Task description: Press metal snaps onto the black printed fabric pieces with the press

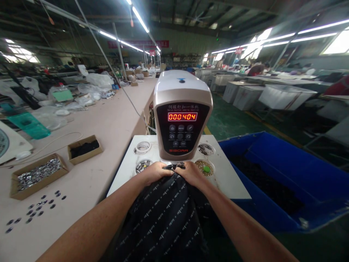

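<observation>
A dark garment (166,214) with rows of small pale print hangs toward me from the front of a button machine (183,94). My left hand (156,171) pinches the garment's upper edge on the left. On the right, my right hand (191,173) grips the same edge, thumb pointing inward. Both hands are close together beneath the machine's head, whose red display reads 000404. What lies under the head is mostly hidden by the hands and cloth. Around them is the white machine table (231,182), with round wells of small metal parts; a green piece (206,169) lies in one.
To the left, a long table (89,189) bears a carton of metal snaps (39,174), a smaller carton of dark pieces (84,148) and several loose round parts. A large blue bin (261,145) with dark cloth stands at the right. White bins and people are farther back.
</observation>
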{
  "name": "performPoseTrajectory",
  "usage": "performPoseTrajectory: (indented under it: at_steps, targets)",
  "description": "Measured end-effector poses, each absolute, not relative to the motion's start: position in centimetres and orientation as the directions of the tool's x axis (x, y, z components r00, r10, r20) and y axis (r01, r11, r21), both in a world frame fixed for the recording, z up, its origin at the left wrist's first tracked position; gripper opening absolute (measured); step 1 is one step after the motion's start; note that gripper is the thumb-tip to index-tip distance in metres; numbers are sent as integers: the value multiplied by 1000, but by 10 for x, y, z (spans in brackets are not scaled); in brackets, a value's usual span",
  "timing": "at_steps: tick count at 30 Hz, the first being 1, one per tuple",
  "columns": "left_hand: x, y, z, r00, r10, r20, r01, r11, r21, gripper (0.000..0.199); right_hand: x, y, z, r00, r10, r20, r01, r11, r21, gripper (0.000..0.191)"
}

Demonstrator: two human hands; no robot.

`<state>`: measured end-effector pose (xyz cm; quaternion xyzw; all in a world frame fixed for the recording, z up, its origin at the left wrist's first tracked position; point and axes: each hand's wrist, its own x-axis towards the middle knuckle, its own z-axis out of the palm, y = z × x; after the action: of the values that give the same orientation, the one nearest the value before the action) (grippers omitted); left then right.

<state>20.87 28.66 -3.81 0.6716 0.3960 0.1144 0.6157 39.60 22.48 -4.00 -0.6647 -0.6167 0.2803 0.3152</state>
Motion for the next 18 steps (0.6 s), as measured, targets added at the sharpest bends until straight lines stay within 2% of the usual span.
performPoseTrajectory:
  at_steps: [4,7,14,18]
  targets:
    - [206,286,-40,650,664,-370,411,103,906,43,397,225,-43,93,996,6,639,-55,-767,19]
    - [202,285,-42,630,697,-344,431,55,901,42,397,226,-47,109,994,9,644,-64,-762,17]
    - [200,278,-53,524,843,-122,478,-173,861,37,397,225,-64,153,985,81,675,-44,-737,19]
    - [204,275,-61,472,881,-48,523,-235,819,29,401,222,-67,128,985,114,661,0,-750,19]
